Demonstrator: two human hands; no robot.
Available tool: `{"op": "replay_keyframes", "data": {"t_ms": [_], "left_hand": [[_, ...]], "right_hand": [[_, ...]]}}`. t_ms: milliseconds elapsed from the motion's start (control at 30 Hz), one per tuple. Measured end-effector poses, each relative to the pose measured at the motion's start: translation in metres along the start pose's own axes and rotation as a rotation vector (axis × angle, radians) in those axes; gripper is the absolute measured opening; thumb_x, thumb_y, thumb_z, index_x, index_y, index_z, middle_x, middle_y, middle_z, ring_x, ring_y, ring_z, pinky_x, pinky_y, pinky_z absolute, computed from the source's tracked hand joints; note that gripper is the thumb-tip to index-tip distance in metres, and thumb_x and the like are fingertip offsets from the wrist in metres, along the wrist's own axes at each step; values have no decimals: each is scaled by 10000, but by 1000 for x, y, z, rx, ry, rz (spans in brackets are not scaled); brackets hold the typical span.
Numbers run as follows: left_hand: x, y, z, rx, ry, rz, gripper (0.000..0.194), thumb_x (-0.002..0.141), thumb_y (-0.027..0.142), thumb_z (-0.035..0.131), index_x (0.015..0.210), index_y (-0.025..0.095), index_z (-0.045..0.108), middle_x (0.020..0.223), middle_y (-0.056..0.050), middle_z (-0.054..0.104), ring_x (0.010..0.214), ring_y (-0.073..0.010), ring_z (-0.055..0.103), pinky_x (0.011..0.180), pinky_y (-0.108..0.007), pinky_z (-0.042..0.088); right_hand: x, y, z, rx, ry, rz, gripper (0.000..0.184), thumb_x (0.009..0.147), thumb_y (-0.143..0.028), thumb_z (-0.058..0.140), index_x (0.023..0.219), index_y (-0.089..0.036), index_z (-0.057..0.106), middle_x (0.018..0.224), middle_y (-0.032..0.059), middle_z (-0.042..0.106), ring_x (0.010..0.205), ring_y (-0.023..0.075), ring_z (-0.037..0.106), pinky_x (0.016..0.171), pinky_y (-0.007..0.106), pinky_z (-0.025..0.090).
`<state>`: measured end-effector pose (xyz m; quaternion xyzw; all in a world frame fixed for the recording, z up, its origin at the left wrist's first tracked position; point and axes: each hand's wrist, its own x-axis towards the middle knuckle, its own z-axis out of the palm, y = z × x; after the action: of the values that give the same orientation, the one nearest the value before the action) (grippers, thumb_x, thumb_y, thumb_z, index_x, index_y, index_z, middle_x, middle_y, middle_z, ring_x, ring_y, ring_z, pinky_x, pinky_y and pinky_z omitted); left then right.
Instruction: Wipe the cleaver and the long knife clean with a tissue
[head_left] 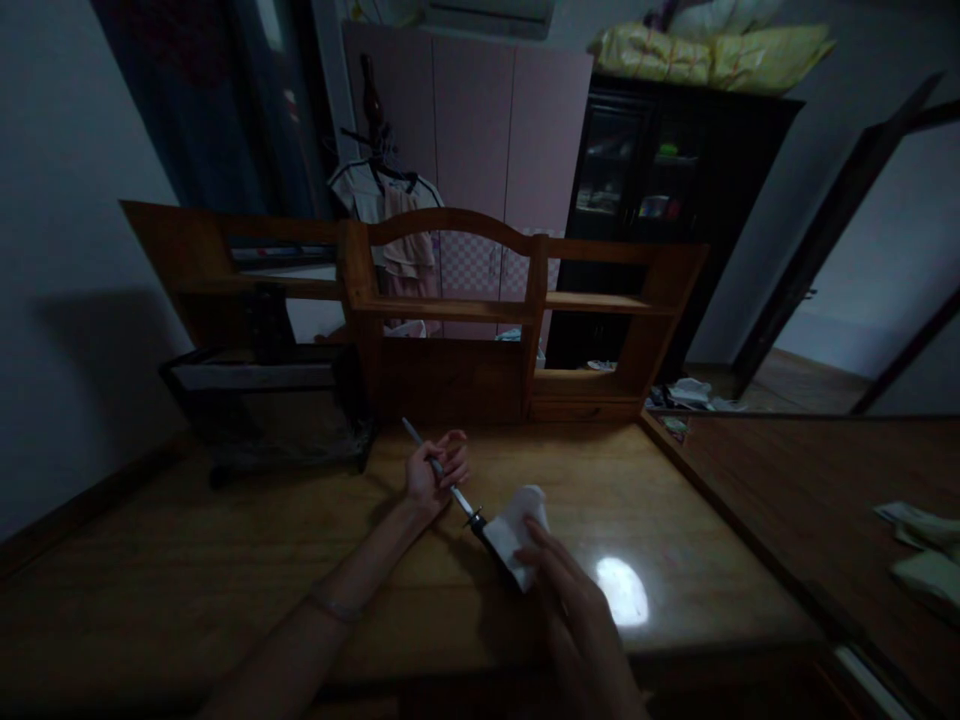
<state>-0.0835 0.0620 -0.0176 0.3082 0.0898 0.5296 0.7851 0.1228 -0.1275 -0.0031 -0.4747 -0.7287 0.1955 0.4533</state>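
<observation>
My left hand, palm turned up, has its fingers curled round the narrow grey blade of a small sword. The blade's tip sticks out past the hand, away from me. A dark crossguard and a dark handle point back toward my right hand. That hand presses a white cloth or tissue against the handle, and the cloth covers part of it. My right thumb and the lower end of the handle are hidden.
Both hands work above a wooden desk. A wooden shelf unit stands along its back edge. To the left is a dark-framed container. A bright reflection shows on the desktop at right. Pale cloth lies at far right.
</observation>
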Motion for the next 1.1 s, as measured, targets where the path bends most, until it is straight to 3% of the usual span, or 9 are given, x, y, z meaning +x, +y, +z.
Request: {"op": "replay_keyframes", "data": {"t_ms": [167,300,467,633,767,900,1000,1100], "left_hand": [[0,4,0,-17,-1,2,317,842,350,424,977,117,590,524,58,353,301,-62,266,363,-217,275],[0,7,-1,-27,8,-20,383,891,450,422,964,114,592,499,73,324,288,-51,239,344,-205,231],[0,7,-3,-44,18,-32,376,906,437,433,934,103,602,468,81,303,279,-47,236,346,-205,233],[0,6,-5,-71,25,-17,328,901,373,427,912,103,611,435,89,275,265,-46,227,346,-208,225],[0,5,-7,-94,29,-8,288,881,309,421,896,97,615,404,93,262,253,-50,229,343,-208,217],[1,5,-8,-107,35,-17,253,868,256,416,870,96,612,375,99,244,242,-54,226,339,-203,208],[1,6,-8,-102,36,-28,241,866,246,418,855,99,609,367,101,238,238,-55,220,339,-200,213],[1,6,-9,-97,35,-26,241,865,248,420,849,101,609,362,101,232,236,-57,213,337,-200,212]], "right_hand": [[5,-6,31,-24,-167,-25,591,822,-1,372,1354,-252,425,1483,67,303,1338,216,325,1051,398,380],[5,-4,41,-46,-159,-40,707,791,35,361,1433,-254,305,1439,76,382,1329,218,343,1060,425,368],[3,-1,32,-34,-117,-73,647,800,30,375,1374,-266,417,1298,72,542,1193,216,511,994,378,440],[-10,10,15,-79,-163,-73,614,818,-13,401,1373,-275,415,1277,67,563,1146,214,549,943,357,478],[-18,17,-3,-177,-211,-164,543,813,-53,458,1311,-265,505,1326,65,527,1220,237,491,980,395,463],[-21,16,-14,-202,-60,-173,480,836,-97,462,1271,-281,546,1330,49,523,1240,249,469,978,423,472],[-14,9,-10,-149,74,-107,486,875,-98,419,1320,-279,493,1368,57,481,1274,248,424,1008,442,442],[-1,2,7,-90,44,-101,535,884,-48,367,1365,-273,431,1424,54,410,1330,227,338,1059,448,385]]}}
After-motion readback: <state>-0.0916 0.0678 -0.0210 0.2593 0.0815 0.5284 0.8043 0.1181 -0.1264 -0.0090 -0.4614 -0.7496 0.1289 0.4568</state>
